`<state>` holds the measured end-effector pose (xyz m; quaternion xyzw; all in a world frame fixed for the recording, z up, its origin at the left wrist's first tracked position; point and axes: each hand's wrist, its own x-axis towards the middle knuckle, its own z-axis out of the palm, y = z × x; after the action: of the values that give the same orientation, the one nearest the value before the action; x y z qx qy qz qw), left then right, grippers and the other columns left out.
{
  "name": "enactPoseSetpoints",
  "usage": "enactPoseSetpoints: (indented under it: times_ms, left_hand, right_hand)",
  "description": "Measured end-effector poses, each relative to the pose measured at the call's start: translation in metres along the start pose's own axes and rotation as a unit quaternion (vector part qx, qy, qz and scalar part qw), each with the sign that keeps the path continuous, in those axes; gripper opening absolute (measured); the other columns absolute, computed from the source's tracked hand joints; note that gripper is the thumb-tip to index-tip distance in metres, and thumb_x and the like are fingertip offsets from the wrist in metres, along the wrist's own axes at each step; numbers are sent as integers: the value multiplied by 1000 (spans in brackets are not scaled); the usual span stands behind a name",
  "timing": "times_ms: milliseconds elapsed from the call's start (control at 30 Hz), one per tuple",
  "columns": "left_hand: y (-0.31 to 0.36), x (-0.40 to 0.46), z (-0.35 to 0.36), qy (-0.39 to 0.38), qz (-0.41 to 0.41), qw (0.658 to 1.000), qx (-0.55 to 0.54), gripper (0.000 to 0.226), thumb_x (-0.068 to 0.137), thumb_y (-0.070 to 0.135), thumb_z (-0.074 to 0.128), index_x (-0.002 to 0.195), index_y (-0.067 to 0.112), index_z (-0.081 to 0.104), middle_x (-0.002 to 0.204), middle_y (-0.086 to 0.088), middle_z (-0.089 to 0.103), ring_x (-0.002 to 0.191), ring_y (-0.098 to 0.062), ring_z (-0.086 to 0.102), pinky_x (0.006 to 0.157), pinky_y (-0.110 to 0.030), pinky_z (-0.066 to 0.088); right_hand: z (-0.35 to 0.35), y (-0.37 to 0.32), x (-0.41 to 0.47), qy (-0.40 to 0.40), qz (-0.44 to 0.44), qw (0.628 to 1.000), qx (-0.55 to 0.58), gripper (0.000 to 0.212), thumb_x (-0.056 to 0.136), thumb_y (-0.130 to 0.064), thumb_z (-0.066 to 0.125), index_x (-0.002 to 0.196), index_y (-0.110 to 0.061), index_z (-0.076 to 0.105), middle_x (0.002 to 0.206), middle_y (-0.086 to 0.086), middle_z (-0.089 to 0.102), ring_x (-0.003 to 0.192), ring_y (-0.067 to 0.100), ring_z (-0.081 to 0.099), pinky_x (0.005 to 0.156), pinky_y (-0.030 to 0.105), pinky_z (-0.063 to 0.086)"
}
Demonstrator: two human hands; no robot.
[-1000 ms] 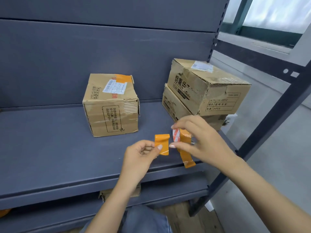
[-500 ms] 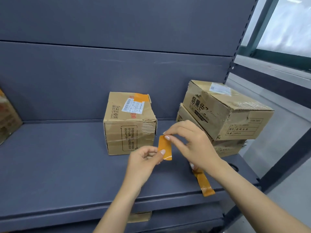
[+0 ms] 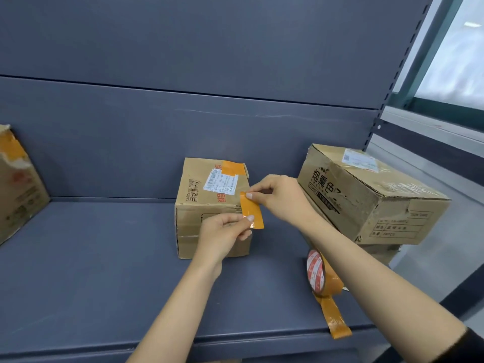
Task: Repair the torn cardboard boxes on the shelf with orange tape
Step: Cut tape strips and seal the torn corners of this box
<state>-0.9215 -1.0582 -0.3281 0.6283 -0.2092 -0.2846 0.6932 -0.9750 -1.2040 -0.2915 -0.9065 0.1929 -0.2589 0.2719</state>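
Bare shelf (image 3: 86, 271) is lying open from 7 to 9 o'clock of the middle box (image 3: 209, 205), between it and the torn box (image 3: 18, 184) at the far left. At 3 o'clock the stacked boxes (image 3: 372, 195) are closing off the right side, leaving only a narrow gap. The tape roll (image 3: 323, 276) is standing at 5 o'clock, its tail (image 3: 336, 320) trailing over the front edge. Above the boxes, the back panel (image 3: 183, 113) is blocking the way at 12.
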Motion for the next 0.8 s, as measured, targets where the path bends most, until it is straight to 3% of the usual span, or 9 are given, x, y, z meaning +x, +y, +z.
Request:
enactPoseSetpoints:
  times_ms: [233,333,400,533,667,800]
  left_hand:
    - [2,7,2,2,-32,999,-11,19,84,14,73,65,15,71,63,-3,63,69,-18,54,79,-29,50]
    - [1,9,3,4,-40,999,-16,18,84,14,74,66,15,71,64,-3,63,69,-17,55,83,-32,50]
    - [-2,9,3,7,-44,999,-22,20,83,15,74,64,16,72,64,-4,64,69,-17,55,83,-33,50]
    - [-8,8,5,13,-47,998,-35,22,84,14,73,62,17,71,63,-3,63,68,-17,54,77,-29,49]
    - [-10,8,6,10,-44,998,-36,17,85,13,72,68,13,71,64,-5,61,66,-17,52,71,-24,47]
    - [-13,9,5,17,-47,998,-33,13,83,14,74,70,14,73,64,-3,64,66,-16,55,76,-27,49]
  right_hand:
    - [3,4,11,-24,45,998,-31,14,87,-27,73,99,-22,78,85,-15,62,88,9,62,77,28,50]
    - [4,5,16,-35,50,997,-42,16,87,-27,73,100,-21,78,94,-10,69,85,7,61,71,22,47]
    - [5,4,17,-53,48,996,-52,16,87,-27,72,101,-19,78,94,-10,71,84,8,62,68,20,45]
    - [6,7,17,-65,33,996,-59,17,87,-26,73,101,-19,78,71,-20,56,80,11,62,68,24,48]
    - [9,12,16,-31,17,997,-62,38,81,-29,78,117,-20,70,82,-14,58,80,6,54,67,18,40]
    - [10,17,14,-26,-83,995,-45,13,80,-19,79,92,-17,75,90,-10,64,88,11,56,81,33,50]
